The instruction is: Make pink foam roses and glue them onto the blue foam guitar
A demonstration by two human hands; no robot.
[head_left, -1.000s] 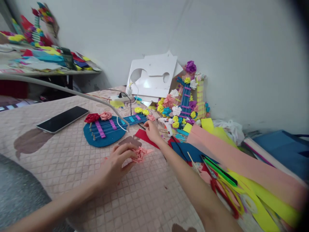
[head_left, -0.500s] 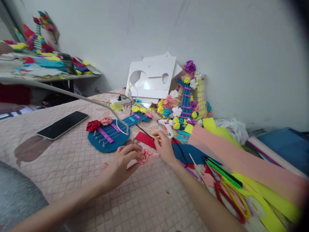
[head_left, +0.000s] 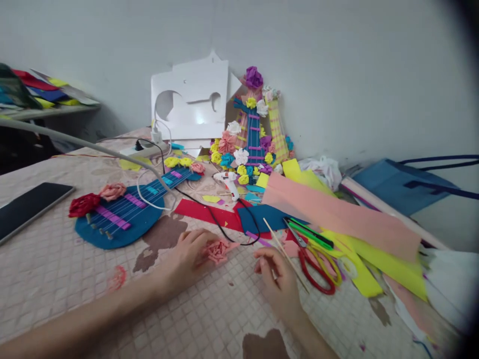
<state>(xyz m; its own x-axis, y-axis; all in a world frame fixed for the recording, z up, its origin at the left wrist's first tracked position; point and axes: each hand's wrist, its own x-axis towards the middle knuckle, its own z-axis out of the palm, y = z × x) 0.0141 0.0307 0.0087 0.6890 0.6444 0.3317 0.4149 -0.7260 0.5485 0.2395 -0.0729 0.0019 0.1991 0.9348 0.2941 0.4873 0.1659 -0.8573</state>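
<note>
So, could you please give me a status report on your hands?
Left hand on pink paper flower. Right hand looks empty, near wooden stick. Black cable beyond flower.

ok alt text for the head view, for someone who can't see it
The left hand holds a pink flower on a cloth; the right hand is near a stick. Around them lie a blue toy guitar, glue gun and scissors.

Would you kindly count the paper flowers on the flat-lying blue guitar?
5: a red one and a pink one by the body; two yellow ones and a smaller pink one by the headstock.
</note>
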